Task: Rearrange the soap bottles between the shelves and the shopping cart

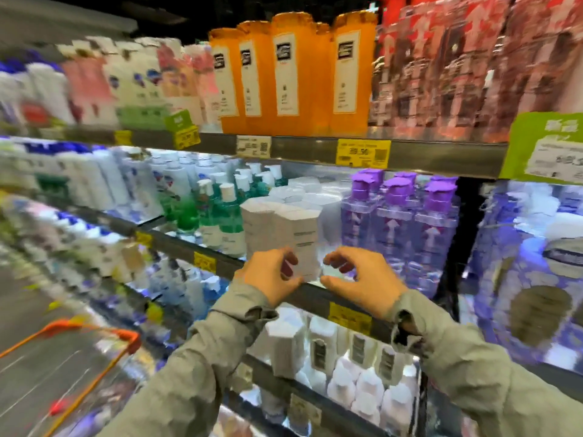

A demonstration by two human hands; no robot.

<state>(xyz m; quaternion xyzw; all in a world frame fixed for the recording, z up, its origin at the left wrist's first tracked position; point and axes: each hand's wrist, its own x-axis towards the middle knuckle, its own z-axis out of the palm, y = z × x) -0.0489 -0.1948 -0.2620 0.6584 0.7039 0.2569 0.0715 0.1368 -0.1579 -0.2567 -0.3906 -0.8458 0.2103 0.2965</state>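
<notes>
Shopping cart [104,329] with an orange rim is sitting at lower left, beside shelves [441,159] that are carrying green soap bottles [217,216], then a white box [299,238] at the middle shelf's front edge, then purple soap bottles [397,222]. Left hand [271,275] is curling its fingers against the box's lower left corner, too blurred to tell if it is gripping. Right hand [359,279] is hovering just right of the box, fingers loosely curled, holding nothing.

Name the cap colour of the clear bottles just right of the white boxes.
Purple caps, seen in the head view.
</notes>
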